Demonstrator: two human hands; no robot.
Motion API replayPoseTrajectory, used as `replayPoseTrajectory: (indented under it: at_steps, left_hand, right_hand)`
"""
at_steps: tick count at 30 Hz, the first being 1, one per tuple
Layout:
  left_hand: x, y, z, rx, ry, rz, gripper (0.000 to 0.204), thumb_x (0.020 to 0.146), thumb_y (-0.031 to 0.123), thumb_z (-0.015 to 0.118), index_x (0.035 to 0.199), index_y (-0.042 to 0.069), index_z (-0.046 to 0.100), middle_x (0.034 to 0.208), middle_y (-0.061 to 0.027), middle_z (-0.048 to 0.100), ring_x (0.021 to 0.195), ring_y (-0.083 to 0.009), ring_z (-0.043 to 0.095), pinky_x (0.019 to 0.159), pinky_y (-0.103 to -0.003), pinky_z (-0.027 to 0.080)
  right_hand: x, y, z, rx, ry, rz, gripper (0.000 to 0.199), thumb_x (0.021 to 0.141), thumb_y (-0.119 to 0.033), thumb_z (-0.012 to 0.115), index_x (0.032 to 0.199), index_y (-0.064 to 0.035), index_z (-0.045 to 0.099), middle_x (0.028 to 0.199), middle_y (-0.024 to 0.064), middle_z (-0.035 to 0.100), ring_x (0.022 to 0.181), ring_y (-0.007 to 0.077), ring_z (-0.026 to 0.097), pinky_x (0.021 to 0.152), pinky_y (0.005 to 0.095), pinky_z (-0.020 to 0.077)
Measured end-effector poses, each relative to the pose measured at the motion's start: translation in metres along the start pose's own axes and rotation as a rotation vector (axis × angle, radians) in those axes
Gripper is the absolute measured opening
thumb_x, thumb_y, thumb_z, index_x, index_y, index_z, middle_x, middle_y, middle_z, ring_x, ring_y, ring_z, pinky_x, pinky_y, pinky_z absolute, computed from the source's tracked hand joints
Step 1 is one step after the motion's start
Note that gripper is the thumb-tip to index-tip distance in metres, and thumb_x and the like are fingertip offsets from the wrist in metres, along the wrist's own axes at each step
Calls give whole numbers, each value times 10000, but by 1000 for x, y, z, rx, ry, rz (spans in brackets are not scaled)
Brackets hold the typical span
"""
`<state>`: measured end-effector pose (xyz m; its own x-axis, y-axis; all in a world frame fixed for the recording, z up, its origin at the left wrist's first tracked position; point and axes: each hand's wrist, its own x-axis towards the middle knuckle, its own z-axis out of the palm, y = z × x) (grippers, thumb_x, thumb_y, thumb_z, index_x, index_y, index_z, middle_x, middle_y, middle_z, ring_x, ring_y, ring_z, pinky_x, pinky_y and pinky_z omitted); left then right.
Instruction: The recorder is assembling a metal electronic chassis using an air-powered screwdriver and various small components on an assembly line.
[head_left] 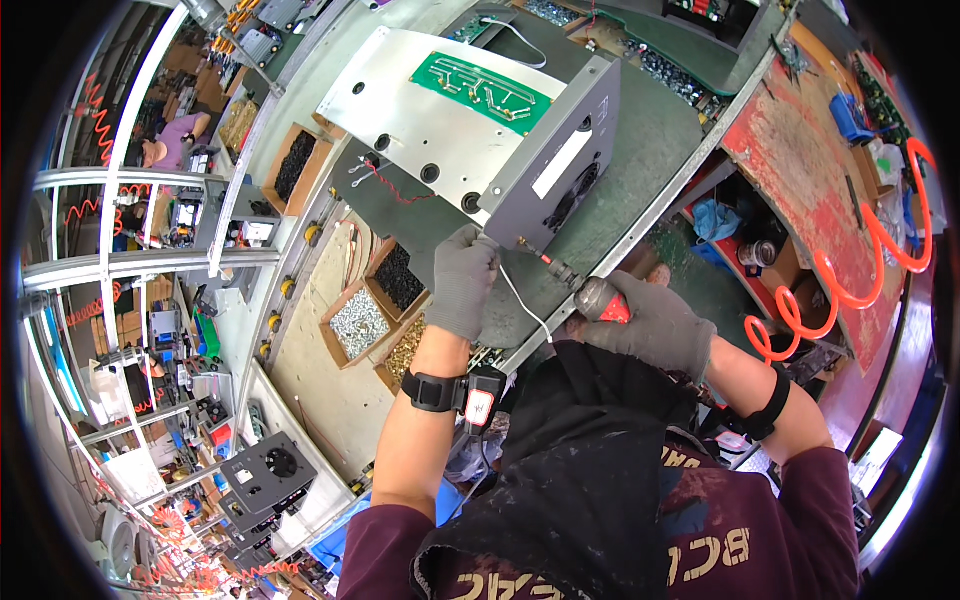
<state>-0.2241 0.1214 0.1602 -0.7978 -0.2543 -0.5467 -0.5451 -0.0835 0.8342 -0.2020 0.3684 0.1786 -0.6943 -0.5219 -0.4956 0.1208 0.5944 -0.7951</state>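
A silver metal casing [400, 110] with a dark grey end panel [560, 165] stands on the green work surface, a green circuit board [480, 90] on its upper face. The panel carries a white label and a fan opening. My left hand [465, 280], in a grey glove, is closed at the casing's near corner; what its fingers hold is hidden. In my gloved right hand [655, 320] is a red and black power screwdriver [603, 300]. Its bit points at the panel's lower edge, close to my left fingers; contact is unclear. A white cable [525, 298] hangs beside my left hand.
Boxes of silver screws [358, 322], black parts [398, 277] and brass-coloured parts [403, 350] stand left of my left forearm. An orange coiled hose [830, 295] hangs over a worn red bench [800, 150] at right. Beyond the rail, another person [175, 140] is at far left.
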Motion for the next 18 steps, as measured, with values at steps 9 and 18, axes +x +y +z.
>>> replayPoseTrajectory:
  at_steps: [9,18]
  left_hand:
    - [-24,-44,4,-504,-388,-226,334,946,170,559,1192,-45,491,1025,-139,608,867,-167,633,714,-243,568]
    - [-16,-24,55,-324,-452,-218,284,959,271,557,1041,-2,564,737,-43,568,574,-83,487,465,-183,373]
  right_hand:
    - [-22,27,-6,-26,-20,66,854,700,-582,711,1307,-63,408,1049,244,611,999,399,607,858,436,474]
    - [-46,31,-28,43,-52,135,880,656,-537,762,1301,-52,410,1048,247,606,1016,396,597,850,421,472]
